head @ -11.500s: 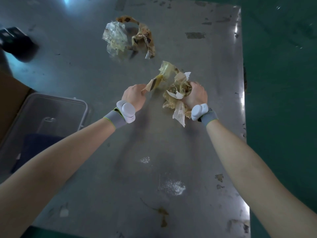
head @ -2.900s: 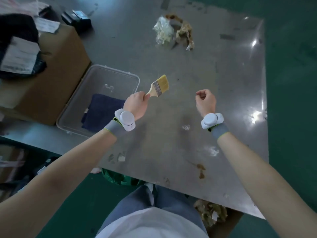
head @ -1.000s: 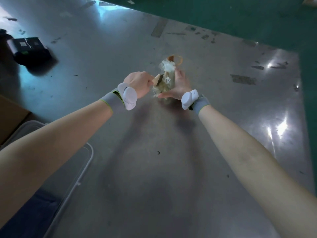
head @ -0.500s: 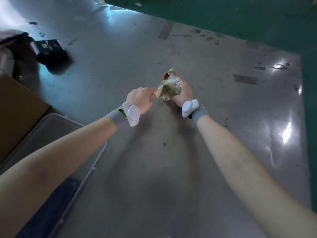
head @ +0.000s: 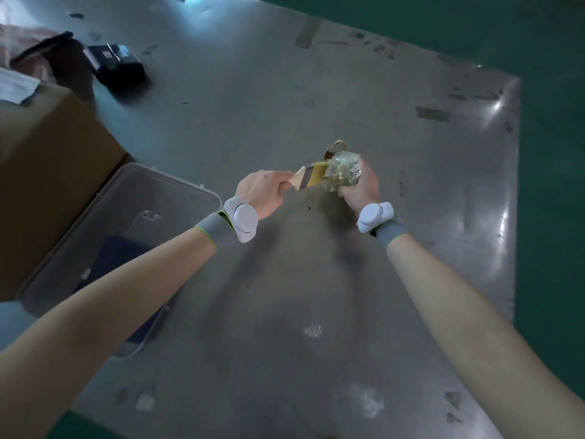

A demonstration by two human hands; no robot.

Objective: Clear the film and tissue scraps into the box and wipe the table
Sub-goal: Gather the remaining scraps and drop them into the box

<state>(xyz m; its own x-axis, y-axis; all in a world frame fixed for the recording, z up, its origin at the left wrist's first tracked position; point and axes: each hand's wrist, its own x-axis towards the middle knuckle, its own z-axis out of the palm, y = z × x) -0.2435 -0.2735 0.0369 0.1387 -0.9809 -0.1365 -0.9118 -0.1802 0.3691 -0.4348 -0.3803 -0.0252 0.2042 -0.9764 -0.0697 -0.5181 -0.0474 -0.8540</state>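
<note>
Head view looks down on a scuffed grey metal table (head: 364, 280) with both bare forearms reaching over it. The right hand (head: 361, 188) is closed around a wad of film and tissue scraps (head: 343, 172): crinkled, glossy clear film stained yellow-green, bunched tight, with a brown curled strip sticking up from its top. The wad is held above the table's middle, well apart from the boxes at the left. The left hand (head: 264, 193) is closed on the pale wooden handle of a paintbrush (head: 308, 177), whose tan bristles press against the wad's left side. Each wrist carries a grey band and a white rounded device. At the left edge sits a clear plastic bin (head: 126, 198) with a dark blue cloth (head: 123, 255) inside, and beside it a brown cardboard box (head: 47, 172). White powdery smears (head: 367, 402) mark the near part of the table
</note>
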